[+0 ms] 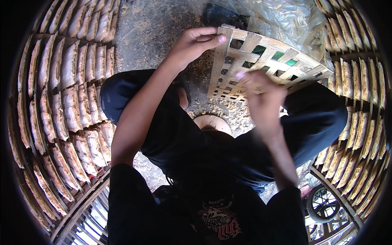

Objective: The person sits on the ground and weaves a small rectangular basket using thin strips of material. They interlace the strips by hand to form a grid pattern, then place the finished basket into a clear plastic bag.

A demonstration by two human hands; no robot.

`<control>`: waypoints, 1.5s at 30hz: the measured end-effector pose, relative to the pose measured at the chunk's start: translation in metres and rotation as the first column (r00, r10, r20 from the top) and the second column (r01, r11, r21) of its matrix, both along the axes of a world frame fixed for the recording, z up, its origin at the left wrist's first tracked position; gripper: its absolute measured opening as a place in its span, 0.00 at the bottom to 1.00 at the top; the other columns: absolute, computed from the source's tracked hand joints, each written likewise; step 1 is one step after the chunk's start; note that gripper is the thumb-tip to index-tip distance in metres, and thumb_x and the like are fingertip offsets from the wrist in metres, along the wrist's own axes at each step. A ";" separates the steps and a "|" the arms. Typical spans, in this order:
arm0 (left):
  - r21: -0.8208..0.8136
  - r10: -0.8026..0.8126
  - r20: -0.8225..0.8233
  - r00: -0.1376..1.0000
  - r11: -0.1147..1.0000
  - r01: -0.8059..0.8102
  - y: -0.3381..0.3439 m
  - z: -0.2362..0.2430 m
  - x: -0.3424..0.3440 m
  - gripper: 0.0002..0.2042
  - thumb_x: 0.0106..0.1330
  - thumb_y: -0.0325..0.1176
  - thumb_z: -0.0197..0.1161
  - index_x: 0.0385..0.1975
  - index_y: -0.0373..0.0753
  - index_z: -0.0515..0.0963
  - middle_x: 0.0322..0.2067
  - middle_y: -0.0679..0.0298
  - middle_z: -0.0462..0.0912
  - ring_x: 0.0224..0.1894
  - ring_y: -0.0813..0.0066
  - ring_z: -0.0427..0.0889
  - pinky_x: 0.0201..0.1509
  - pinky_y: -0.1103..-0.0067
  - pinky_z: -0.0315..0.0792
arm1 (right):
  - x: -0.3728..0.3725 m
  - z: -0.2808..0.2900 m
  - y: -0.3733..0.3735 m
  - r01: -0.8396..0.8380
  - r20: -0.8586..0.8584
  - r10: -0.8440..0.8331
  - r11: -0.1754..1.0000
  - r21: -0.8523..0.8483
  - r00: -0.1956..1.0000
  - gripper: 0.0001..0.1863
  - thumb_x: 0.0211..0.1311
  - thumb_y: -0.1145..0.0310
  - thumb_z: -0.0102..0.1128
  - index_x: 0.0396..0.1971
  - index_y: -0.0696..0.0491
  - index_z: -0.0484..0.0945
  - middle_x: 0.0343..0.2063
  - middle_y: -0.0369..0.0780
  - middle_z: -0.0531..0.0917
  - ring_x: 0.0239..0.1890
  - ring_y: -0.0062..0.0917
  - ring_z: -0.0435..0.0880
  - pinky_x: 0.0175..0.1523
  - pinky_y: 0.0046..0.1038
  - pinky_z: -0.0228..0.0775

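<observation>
My left hand point(196, 45) grips the top left corner of a square lattice panel point(251, 45) of pale woven bamboo strips, held tilted between my bent knees. My right hand point(263, 96), smeared by motion, is in front of the panel's lower middle with its thumb raised; whether it touches the panel or holds anything I cannot tell. Below the panel, a round beige object point(212, 122) shows between my legs on a floor scattered with crumbs.
Tall racks of upright slats coated in pale, crusty material curve along my left point(69, 69) and right point(353, 77). Crumpled clear plastic point(286, 20) and a dark object point(216, 14) lie beyond the panel. A spoked wheel point(322, 204) shows at lower right.
</observation>
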State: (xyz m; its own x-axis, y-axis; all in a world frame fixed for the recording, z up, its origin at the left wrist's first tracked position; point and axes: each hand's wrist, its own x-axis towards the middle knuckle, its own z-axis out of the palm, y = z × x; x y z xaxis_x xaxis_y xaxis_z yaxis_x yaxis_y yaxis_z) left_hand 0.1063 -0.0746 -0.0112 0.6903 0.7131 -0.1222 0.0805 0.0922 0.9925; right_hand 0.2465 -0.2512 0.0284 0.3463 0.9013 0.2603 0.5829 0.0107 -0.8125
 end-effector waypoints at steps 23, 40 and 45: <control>-0.109 0.004 0.102 0.995 0.994 0.007 0.003 0.000 -0.004 0.28 0.67 0.56 0.63 0.44 0.30 0.83 0.39 0.55 0.86 0.46 0.69 0.85 0.51 0.74 0.79 | -0.068 -0.043 0.064 0.570 -0.523 -0.475 0.821 0.026 0.708 0.12 0.62 0.66 0.70 0.42 0.56 0.87 0.22 0.35 0.81 0.25 0.15 0.77 0.31 0.20 0.69; -0.109 0.023 0.092 0.995 0.994 -0.013 0.002 0.000 -0.002 0.30 0.67 0.57 0.62 0.44 0.29 0.83 0.39 0.55 0.86 0.45 0.69 0.85 0.52 0.73 0.78 | -0.070 -0.045 0.054 0.539 -0.505 -0.481 0.841 -0.037 0.716 0.10 0.64 0.65 0.67 0.36 0.58 0.86 0.23 0.37 0.82 0.24 0.17 0.77 0.31 0.24 0.69; -0.075 0.031 0.066 0.997 0.997 -0.026 0.002 0.002 0.000 0.32 0.65 0.59 0.63 0.44 0.28 0.83 0.40 0.53 0.86 0.46 0.67 0.85 0.53 0.72 0.79 | -0.073 -0.065 0.011 0.262 -0.196 -0.323 0.922 -0.284 0.926 0.13 0.64 0.61 0.67 0.32 0.57 0.86 0.15 0.38 0.78 0.16 0.23 0.76 0.25 0.27 0.66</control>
State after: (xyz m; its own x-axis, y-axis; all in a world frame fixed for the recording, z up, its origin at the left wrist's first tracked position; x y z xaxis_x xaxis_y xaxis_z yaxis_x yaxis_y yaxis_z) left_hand 0.1065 -0.0721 -0.0097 0.6785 0.7231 -0.1293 0.0103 0.1666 0.9860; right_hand 0.1735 -0.2407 -0.0367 0.6276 0.7744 -0.0799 0.3207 -0.3507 -0.8798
